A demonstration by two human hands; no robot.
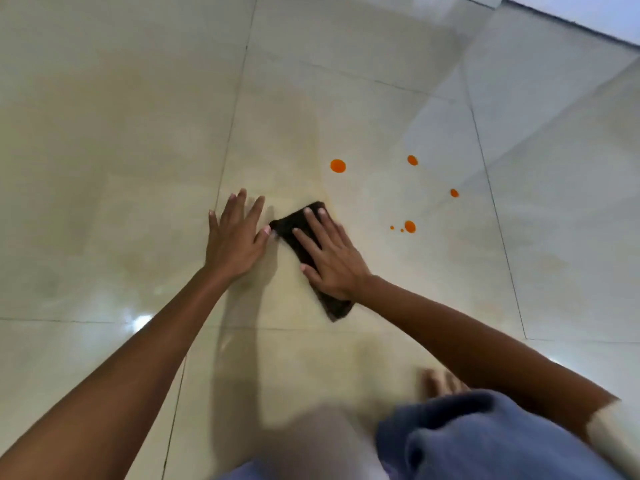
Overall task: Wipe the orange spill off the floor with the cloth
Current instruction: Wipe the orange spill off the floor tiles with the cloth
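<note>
A dark brown cloth [297,226] lies folded flat on the pale floor tiles. My right hand [329,258] presses down on it with fingers spread. My left hand [235,237] rests flat on the floor just left of the cloth, its thumb touching the cloth's left corner. Several orange drops dot the tile to the right: a large drop [338,165] beyond the cloth, a smaller one [412,160] farther right, one [454,193] at the far right, and a drop [410,226] with tiny specks beside it. The cloth is apart from all of them.
Glossy cream tiles [138,133] with dark grout lines spread all around. A white wall base [588,15] runs across the top right corner. My bare foot [443,382] and blue shorts [478,441] are at the bottom right.
</note>
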